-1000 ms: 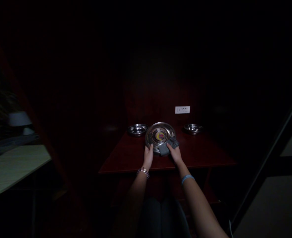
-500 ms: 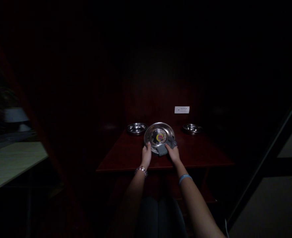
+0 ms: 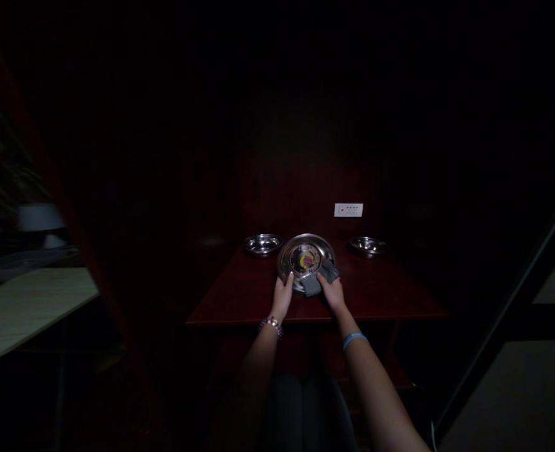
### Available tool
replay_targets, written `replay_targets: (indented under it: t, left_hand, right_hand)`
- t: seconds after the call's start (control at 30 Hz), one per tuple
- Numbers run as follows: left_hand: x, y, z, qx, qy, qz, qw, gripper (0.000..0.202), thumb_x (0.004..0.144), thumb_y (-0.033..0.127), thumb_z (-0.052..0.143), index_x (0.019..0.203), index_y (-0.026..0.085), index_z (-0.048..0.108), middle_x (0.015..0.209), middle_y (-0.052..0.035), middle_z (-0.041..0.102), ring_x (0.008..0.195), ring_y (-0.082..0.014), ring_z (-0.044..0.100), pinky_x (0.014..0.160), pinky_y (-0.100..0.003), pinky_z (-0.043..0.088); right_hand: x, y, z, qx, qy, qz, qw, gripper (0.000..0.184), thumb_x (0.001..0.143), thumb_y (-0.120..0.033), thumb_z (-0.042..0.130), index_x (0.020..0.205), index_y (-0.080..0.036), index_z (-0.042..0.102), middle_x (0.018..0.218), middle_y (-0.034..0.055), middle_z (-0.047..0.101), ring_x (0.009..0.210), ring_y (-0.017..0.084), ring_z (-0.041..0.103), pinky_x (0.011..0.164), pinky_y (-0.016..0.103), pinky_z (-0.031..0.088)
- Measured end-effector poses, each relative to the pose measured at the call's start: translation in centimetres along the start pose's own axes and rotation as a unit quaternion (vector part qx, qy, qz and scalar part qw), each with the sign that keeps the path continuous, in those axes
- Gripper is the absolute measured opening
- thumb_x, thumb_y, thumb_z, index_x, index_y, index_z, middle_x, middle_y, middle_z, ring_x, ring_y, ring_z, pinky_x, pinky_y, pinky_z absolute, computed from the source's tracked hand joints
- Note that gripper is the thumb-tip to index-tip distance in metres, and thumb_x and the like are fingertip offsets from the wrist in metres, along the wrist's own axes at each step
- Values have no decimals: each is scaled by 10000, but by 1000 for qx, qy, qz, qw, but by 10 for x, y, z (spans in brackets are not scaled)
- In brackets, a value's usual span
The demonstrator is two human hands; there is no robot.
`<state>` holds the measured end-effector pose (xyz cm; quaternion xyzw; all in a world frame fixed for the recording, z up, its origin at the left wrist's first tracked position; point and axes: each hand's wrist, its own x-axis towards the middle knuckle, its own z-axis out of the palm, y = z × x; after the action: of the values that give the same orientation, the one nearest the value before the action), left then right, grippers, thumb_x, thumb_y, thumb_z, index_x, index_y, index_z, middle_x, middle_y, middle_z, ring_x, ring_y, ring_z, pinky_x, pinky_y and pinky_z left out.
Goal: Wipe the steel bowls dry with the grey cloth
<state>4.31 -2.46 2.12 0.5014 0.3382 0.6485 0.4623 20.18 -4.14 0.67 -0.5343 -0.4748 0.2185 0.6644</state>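
Observation:
A round shiny metal plate (image 3: 300,248), with a yellow and pink sticker at its centre, is tilted towards me above the table. My left hand (image 3: 282,297) is closed on its lower left rim, thumb on the inner face and the other fingers hidden behind. At the lower right rim, my right hand (image 3: 333,294) grips a grey cloth (image 3: 312,285) that lies against the plate. Its thumb presses on the cloth; the fingers behind do not show.
On the dark red table (image 3: 253,304) a metal bowl (image 3: 263,245) stands at the back left and another bowl (image 3: 368,247) at the back right. A white socket panel (image 3: 348,210) is on the wall behind. To the left is a pale tabletop (image 3: 27,304) with a lamp (image 3: 41,218).
The plate has turned a little in my hands, its sticker now at a different angle. My left hand's thumb has moved slightly right along the rim. The whole view has shifted slightly.

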Motion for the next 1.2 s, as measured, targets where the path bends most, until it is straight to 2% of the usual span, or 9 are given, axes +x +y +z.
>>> replay_targets:
  t: [0.27,0.63,0.9,1.2]
  left_hand:
    - [-3,5,1,0,0,-10,1000,325,797,212,668,1109,136,622,1164,-119,687,1094,-223,636,1049,-399,416]
    - [-4,7,2,2,-2,-17,1000,334,805,193,651,1129,123,605,1169,-124,683,1080,-211,641,1039,-386,425]
    - [-3,4,1,-2,-1,-7,1000,339,804,179,657,1137,149,597,1193,-105,675,1126,-211,619,1052,-391,418]
    - [-5,7,2,-5,5,-14,1000,340,793,185,674,1125,149,607,1186,-107,678,1134,-223,616,1068,-410,401]
  right_hand:
    - [-4,-7,-1,21,8,7,1000,411,739,-459,666,1066,-210,686,1088,58,726,1090,259,647,1009,403,466]
    - [-4,-10,-1,17,10,18,1000,445,728,-452,674,1074,-171,681,1090,91,724,1081,267,651,1000,412,467]
    - [-7,-15,-2,19,19,17,1000,379,723,-430,680,1018,-194,705,1047,66,740,1026,257,675,962,387,500]
    - [-6,-13,-1,19,11,20,1000,405,730,-440,674,1048,-190,692,1072,69,732,1064,253,661,990,395,478]
